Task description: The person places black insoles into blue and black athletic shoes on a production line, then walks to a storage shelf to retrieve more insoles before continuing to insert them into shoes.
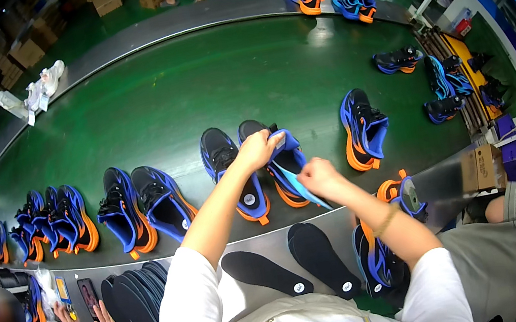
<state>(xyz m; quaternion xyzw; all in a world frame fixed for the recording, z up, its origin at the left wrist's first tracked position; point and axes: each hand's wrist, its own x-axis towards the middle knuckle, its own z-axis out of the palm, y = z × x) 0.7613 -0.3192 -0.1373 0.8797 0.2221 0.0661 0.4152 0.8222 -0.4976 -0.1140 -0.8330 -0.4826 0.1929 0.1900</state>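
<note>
My left hand (258, 148) grips the tongue and collar of a blue, black and orange sneaker (286, 187) standing on the green conveyor belt (191, 90). My right hand (317, 174) holds a blue insole (295, 178) against that shoe's opening. Its partner sneaker (228, 166) stands just to the left. Two black insoles (265, 273) (319, 258) lie on the metal edge in front of me. Another sneaker (374, 261) sits by my right elbow.
More matching sneakers stand along the belt: a pair (142, 204) to the left, several at far left (53, 222), one (363, 130) to the right, others at the back (330, 2). A stack of black insoles (134, 297) lies lower left. People are on both sides of me.
</note>
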